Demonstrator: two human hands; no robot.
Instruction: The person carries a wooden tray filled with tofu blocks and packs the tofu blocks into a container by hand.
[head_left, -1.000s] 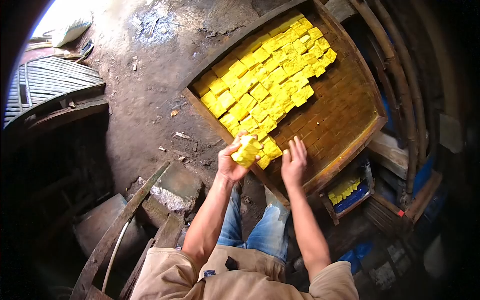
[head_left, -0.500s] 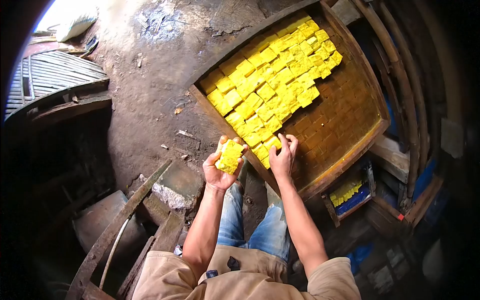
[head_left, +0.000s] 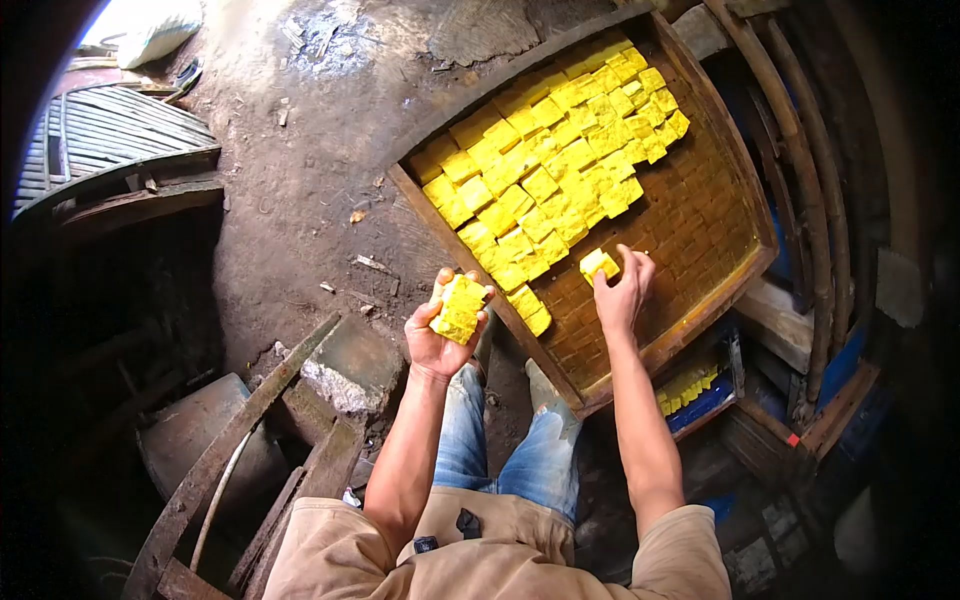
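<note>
My left hand point(head_left: 437, 340), palm up and left of the tray, has its fingers curled round a few yellow tofu pieces point(head_left: 461, 308). Over the bare woven part of the tray, my right hand point(head_left: 625, 295) pinches a yellow tofu piece point(head_left: 599, 264) between thumb and fingers. Rows of yellow tofu point(head_left: 540, 185) cover the upper left of the wooden-framed tray point(head_left: 690, 225). A short row of tofu point(head_left: 528, 308) lies at the tray's near left corner, left of my right hand.
Below the tray's right side stands a smaller crate with yellow pieces point(head_left: 690, 390) and a blue lining. Curved wooden poles point(head_left: 800, 150) run along the right. A stone block point(head_left: 355, 365) and wooden beams point(head_left: 245, 440) are at the lower left. A slatted rack point(head_left: 120, 140) stands at the upper left.
My right hand has moved right and slightly up, carrying a tofu piece away from the near end of the rows, where bare tray now shows. My left hand stays nearly still.
</note>
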